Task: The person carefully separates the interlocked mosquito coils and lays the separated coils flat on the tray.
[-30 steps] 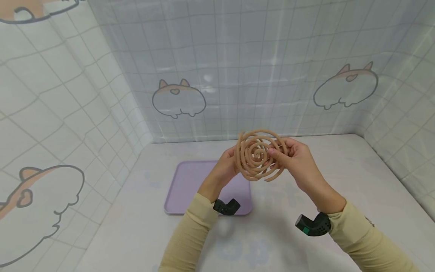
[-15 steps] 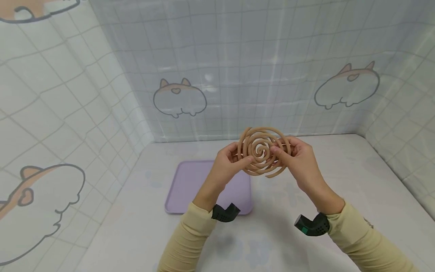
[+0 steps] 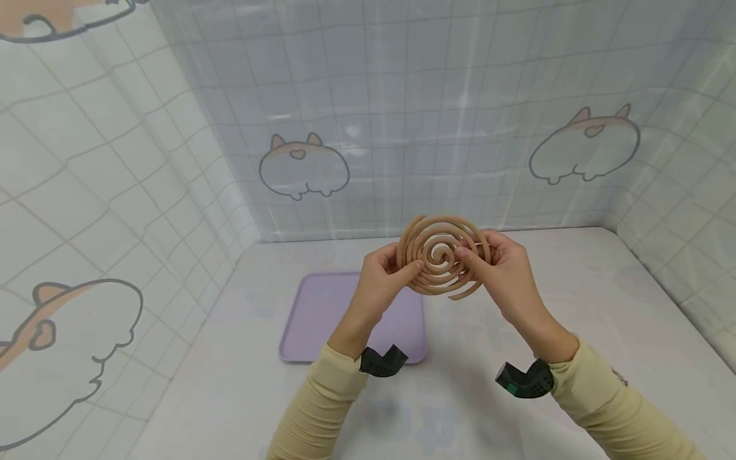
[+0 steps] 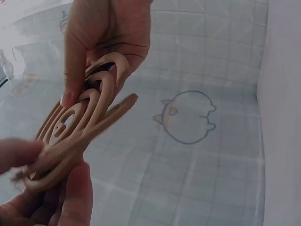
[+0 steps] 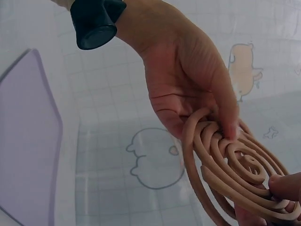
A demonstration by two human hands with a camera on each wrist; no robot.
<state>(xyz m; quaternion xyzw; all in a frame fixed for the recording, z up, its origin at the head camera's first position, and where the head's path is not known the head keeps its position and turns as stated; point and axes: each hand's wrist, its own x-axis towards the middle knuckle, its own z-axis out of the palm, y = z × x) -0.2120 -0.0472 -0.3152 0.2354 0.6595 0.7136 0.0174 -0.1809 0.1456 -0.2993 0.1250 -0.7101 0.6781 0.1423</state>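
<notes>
A tan spiral coil (image 3: 441, 225), made of round rings that wind to a centre, is held up between both hands above the table. My left hand (image 3: 376, 281) grips its left side, thumb on the front face and fingers behind. On the right side my right hand (image 3: 513, 275) pinches it, thumb tip near the centre. In the left wrist view the coil (image 4: 89, 110) appears edge-on with one loose end sticking out. The right wrist view shows the coil (image 5: 221, 174) with its rings overlapping and my right hand (image 5: 188, 70) above it.
A lilac tray (image 3: 322, 313) lies on the white table (image 3: 230, 383), left of centre and partly behind my left forearm. Pale tiled-pattern sheets with cartoon drawings (image 3: 303, 167) stand at the back and both sides.
My left hand has shifted its hold, its thumb coming round onto the coil's front. The coil has turned to face the head view more squarely, its rings lying flatter. My right hand has barely moved.
</notes>
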